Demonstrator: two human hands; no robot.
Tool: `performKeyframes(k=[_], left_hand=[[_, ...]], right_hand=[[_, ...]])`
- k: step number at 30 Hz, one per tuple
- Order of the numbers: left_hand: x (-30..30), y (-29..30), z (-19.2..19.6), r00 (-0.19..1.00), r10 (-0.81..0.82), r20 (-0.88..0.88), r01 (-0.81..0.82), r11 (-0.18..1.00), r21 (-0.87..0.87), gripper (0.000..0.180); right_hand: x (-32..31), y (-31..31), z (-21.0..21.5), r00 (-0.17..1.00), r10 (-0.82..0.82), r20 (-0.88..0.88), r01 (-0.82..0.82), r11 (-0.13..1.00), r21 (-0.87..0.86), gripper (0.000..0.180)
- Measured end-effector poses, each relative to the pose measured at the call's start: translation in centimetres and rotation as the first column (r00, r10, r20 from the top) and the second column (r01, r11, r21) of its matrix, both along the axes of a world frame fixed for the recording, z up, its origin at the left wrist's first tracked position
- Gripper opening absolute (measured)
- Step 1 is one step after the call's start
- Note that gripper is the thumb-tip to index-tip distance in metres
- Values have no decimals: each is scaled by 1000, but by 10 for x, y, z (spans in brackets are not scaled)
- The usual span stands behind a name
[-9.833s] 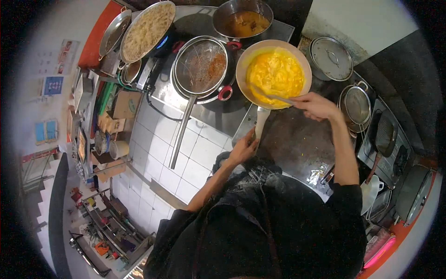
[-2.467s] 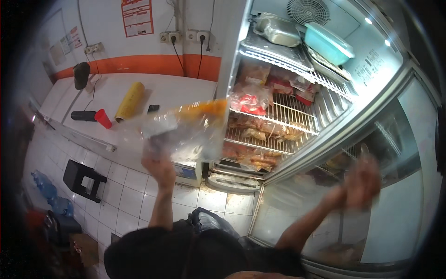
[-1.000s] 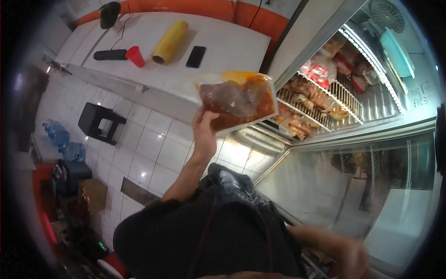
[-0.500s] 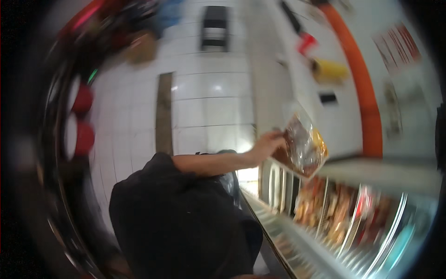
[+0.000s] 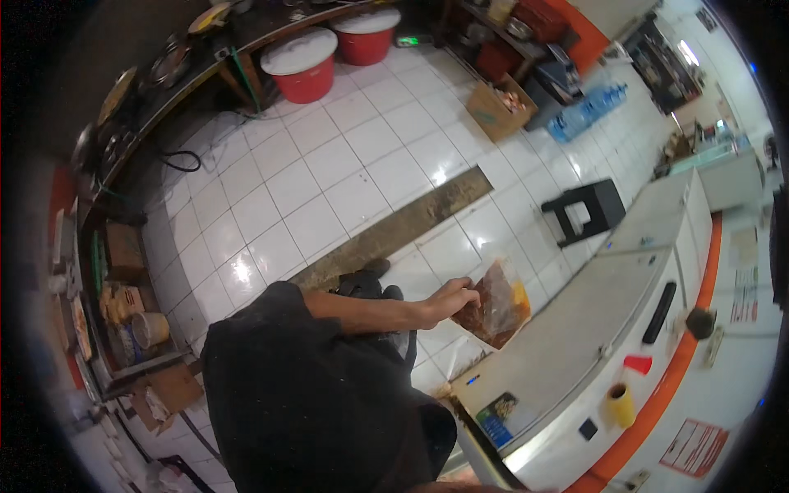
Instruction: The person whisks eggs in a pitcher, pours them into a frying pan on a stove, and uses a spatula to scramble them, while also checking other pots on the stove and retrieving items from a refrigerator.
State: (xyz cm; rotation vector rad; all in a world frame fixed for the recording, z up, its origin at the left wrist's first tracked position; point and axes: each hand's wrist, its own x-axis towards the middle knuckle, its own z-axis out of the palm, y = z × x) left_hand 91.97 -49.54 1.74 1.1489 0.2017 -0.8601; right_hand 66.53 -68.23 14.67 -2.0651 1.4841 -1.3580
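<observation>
My left hand (image 5: 450,303) is closed on the near left edge of a clear plastic package (image 5: 499,308) with reddish-brown and yellow contents. The package hangs tilted beside the long white chest-like unit (image 5: 567,329). My left arm reaches across to the right from a black sleeve. At the bottom edge a strip of skin (image 5: 460,483) shows, seemingly my right arm or hand; its fingers are out of sight.
A black stool (image 5: 604,207) stands on the tiled floor beyond the package. A colourful packet (image 5: 497,419), a yellow roll (image 5: 620,405) and a red cup (image 5: 638,363) lie along the white unit. Red lidded tubs (image 5: 304,78) and a cardboard box (image 5: 500,111) stand farther off.
The view has swung left, away from the lit compartment of packaged food at lower right, which is out of view. My left hand still holds the package, now over the floor beside the white unit.
</observation>
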Motion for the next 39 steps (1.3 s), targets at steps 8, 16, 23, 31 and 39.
performKeyframes(k=[8,16,23,31,39], left_hand=[[153,165,-3,960,280,29,-276,957,-83,18],[295,303,16,861,502,-81,-509,845,-166,38],[457,399,-15,830,555,66,-549,831,-86,41],[636,544,-31,576,796,187,-817,568,98,39],[781,659,-53,23,983,183,-999,14,50,44]], right_hand=[[275,155,-72,582,761,286,-774,410,482,61],[515,285,-87,328,876,353,-807,66,587,48],[720,351,-125,216,845,489,-803,-132,581,26],[995,463,-140,12,822,569,-686,-407,603,39],[1337,644,-245,106,588,802,-409,-709,574,61]])
